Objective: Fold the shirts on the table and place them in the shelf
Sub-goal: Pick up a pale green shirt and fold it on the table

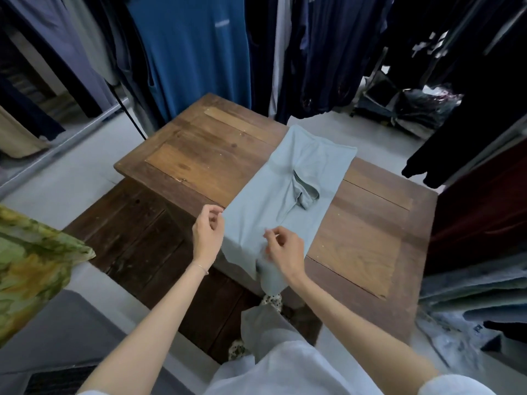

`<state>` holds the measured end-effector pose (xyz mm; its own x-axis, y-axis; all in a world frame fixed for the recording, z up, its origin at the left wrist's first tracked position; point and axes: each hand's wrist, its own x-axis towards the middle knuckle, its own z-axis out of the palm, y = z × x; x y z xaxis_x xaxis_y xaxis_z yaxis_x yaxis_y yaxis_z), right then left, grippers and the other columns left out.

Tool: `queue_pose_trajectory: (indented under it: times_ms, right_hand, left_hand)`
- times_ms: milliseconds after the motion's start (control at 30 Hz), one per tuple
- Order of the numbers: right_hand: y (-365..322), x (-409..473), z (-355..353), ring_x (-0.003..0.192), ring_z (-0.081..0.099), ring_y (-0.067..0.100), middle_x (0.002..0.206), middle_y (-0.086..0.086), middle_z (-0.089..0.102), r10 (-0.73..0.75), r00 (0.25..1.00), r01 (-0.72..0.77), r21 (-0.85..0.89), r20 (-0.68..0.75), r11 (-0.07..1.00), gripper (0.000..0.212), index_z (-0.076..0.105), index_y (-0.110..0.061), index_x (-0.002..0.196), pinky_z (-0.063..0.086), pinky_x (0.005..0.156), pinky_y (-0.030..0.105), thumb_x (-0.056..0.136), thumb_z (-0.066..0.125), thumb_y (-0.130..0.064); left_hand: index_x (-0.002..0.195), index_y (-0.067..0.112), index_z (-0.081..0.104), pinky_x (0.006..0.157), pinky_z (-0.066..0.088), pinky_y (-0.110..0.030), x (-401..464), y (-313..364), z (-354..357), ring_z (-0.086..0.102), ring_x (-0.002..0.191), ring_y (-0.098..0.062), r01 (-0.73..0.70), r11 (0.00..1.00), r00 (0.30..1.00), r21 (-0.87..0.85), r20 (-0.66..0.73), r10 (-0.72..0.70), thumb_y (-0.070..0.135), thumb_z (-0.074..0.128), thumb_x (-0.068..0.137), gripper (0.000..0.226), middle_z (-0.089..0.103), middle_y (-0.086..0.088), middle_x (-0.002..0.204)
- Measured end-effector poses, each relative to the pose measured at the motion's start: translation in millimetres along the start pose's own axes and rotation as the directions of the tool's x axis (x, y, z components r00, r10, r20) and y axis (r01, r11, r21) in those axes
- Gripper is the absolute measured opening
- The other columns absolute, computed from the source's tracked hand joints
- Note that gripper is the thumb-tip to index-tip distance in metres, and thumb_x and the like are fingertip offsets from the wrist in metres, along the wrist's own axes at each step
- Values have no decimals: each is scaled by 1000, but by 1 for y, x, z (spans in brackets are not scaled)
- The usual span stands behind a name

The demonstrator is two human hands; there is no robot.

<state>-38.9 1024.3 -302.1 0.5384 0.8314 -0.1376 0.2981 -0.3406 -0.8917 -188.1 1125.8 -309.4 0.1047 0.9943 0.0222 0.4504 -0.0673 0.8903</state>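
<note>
A light blue shirt (288,181) lies on the wooden table (205,155), folded into a long strip with its collar showing near the middle. Its near end hangs over the table's front edge. My left hand (208,235) hovers at the strip's near left edge with fingers loosely curled and nothing held between them. My right hand (285,249) is over the near end of the shirt with its fingers curled and blurred. I cannot tell whether they pinch the fabric.
Stacks of folded clothes (470,295) fill the shelf at the right. Hanging garments (194,52) ring the back and both sides. A lower dark wooden platform (137,223) sits left of the table. A green patterned cloth (28,252) hangs at the left.
</note>
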Motion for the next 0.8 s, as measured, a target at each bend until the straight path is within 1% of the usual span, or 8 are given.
queue_pose_trajectory:
  times_ms: [133, 267, 400, 567, 633, 700, 733, 800]
  right_hand:
    - [-5, 53, -35, 56, 63, 17, 61, 0, 67, 70, 982, -59, 70, -176, 996, 19, 65, -16, 77, 54, 63, 40, 90, 59, -29]
    - [-6, 99, -67, 73, 59, 17, 80, -1, 64, 47, 942, -68, -50, -332, 996, 9, 66, -13, 94, 42, 65, 27, 87, 61, -16]
    - [5, 130, -76, 105, 50, 21, 116, 3, 49, 28, 979, -117, -442, -203, 889, 36, 50, -18, 120, 44, 70, 32, 86, 60, -28]
    - [4, 157, -67, 117, 45, 26, 122, 6, 45, 33, 989, -119, -638, -146, 761, 35, 48, -15, 123, 48, 78, 39, 92, 48, -31]
    - [1, 166, -67, 110, 51, 28, 117, 6, 51, 90, 967, -208, -543, -236, 814, 26, 54, -16, 116, 46, 75, 37, 93, 46, -24]
    - [-2, 169, -70, 98, 58, 33, 104, 11, 62, 214, 879, -328, -216, -426, 920, 18, 60, -13, 102, 39, 69, 35, 92, 47, -16]
    - [-2, 171, -73, 92, 58, 34, 96, 15, 65, 322, 813, -372, -7, -485, 928, 15, 62, -10, 93, 36, 68, 35, 92, 47, -13]
    - [4, 173, -78, 82, 57, 31, 79, 15, 63, 550, 686, -430, 346, -476, 834, 22, 58, -10, 72, 35, 67, 35, 92, 51, -12]
  left_hand:
    - [98, 19, 63, 74, 46, -24, 29, 16, 35, 58, 84, -15, -196, 978, 956, 77, 238, 172, 10, 51, 94, 16, 62, 0, 93]
    - [112, 18, 64, 96, 41, -29, 52, 27, 74, 53, 107, -15, -424, 889, 822, 170, 484, 299, 19, 44, 96, 26, 62, 4, 112]
    - [134, 13, 52, 111, 20, -19, 75, 44, 104, 41, 131, -16, -541, 822, 691, 179, 651, 313, 38, 23, 92, 58, 49, -1, 140]
    - [138, 11, 48, 114, 22, -23, 117, 61, 129, 37, 136, -17, -606, 782, 621, 147, 701, 350, 40, 19, 89, 63, 43, -2, 146]
    - [136, 8, 50, 114, 21, -25, 133, 63, 136, 37, 137, -21, -628, 764, 602, 146, 714, 358, 32, 24, 92, 56, 43, -5, 146]
    - [131, 6, 55, 113, 24, -28, 146, 65, 144, 39, 136, -26, -654, 745, 572, 130, 729, 375, 24, 30, 91, 50, 46, -10, 144]
    - [128, 5, 58, 113, 25, -29, 152, 67, 148, 41, 135, -28, -664, 737, 556, 121, 740, 379, 21, 33, 91, 48, 47, -12, 142]
    - [124, 6, 62, 113, 27, -33, 161, 78, 159, 43, 132, -29, -684, 720, 516, 113, 773, 369, 27, 31, 91, 50, 49, -13, 141]
